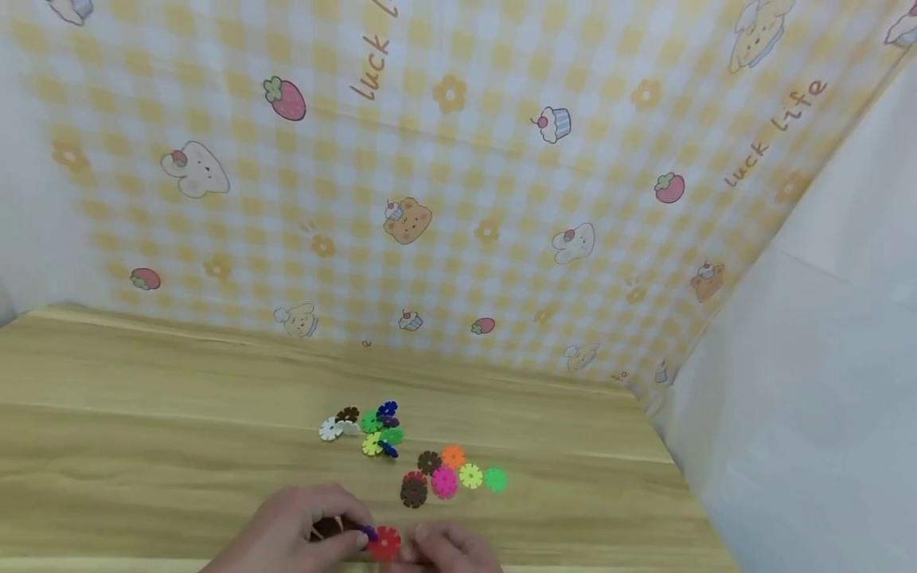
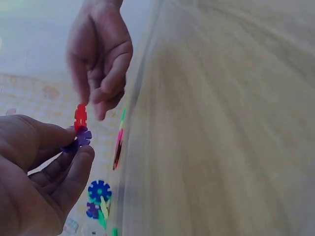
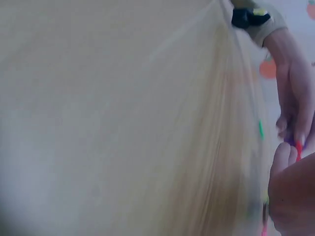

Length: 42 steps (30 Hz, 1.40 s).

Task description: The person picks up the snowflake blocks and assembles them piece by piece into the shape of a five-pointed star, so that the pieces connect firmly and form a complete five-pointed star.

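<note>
My left hand pinches a purple notched plastic disc between thumb and fingers. A red notched disc sticks out from the purple one, on the side toward my right hand. Dark brown notched pieces show in the gap under the left fingers. My right hand is right beside the red disc, its fingers loosely bent. In the left wrist view one right fingertip is right at the red disc's upper edge, with the other fingers apart from it.
Ahead on the wooden table lie loose notched discs, among them a pink disc, an orange disc and a light green disc. Farther back stands a joined cluster with a white disc. A checked cloth hangs behind.
</note>
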Motion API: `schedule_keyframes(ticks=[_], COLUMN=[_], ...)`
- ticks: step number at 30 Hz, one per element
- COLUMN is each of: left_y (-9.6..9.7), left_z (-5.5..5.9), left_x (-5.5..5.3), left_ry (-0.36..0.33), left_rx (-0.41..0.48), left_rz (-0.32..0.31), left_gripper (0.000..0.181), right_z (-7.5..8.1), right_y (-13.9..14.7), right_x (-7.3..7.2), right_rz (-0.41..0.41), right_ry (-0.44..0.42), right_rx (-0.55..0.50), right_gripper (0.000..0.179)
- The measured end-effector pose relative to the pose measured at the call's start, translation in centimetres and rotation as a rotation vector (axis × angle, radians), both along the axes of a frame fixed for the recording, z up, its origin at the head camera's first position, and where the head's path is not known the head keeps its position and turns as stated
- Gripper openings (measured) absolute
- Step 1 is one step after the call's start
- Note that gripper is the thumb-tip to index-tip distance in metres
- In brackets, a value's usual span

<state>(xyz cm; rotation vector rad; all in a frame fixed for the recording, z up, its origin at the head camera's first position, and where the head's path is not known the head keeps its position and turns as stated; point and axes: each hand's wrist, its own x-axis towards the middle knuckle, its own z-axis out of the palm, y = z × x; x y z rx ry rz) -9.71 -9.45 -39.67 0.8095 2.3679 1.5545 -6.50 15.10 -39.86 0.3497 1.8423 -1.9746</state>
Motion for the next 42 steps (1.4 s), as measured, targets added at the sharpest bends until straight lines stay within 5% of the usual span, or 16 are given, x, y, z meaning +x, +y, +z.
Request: schedule_keyframes(ticks=[7,12,16,23,32,42], left_y=[-1.6,-1.9,-1.7,-1.2,-0.6,-1.1], left_z=[0.1,0.2,0.4,0.7,0.8,0.1], left_x=[-0.5,-0.8,-0.9,-0.7,-0.7,-0.8], left_ry=[0.086,0.055,0.024,0.090,0.148,0.163], left_rx=[-0.078,-0.053,-0.010,-0.006,-0.018,-0.088], left_rz=[0.124,0.183,0.173,0.176,0.165,0.168], left_gripper=[0.015,0.037,0.052,0.050,0.043,0.012], right_z=[0.3,0.9,1.3,1.4,0.9,0.6], right_y=[4.7,7.3,7.7,7.4,8.2,7.3], right_x=[-1.0,-2.9,-4.5,-5.5,-5.2,-5.4], right_rz=[-0.274,-0.330,-0.280,-0.137,-0.152,-0.199], right_ry=[0.041,0.132,0.173,0.271,0.279,0.321], right_rx=[-0.126,0.063,0.253,0.464,0.478,0.453], right_gripper=[0.054,0.072,0.077,0.059,0.043,0.030])
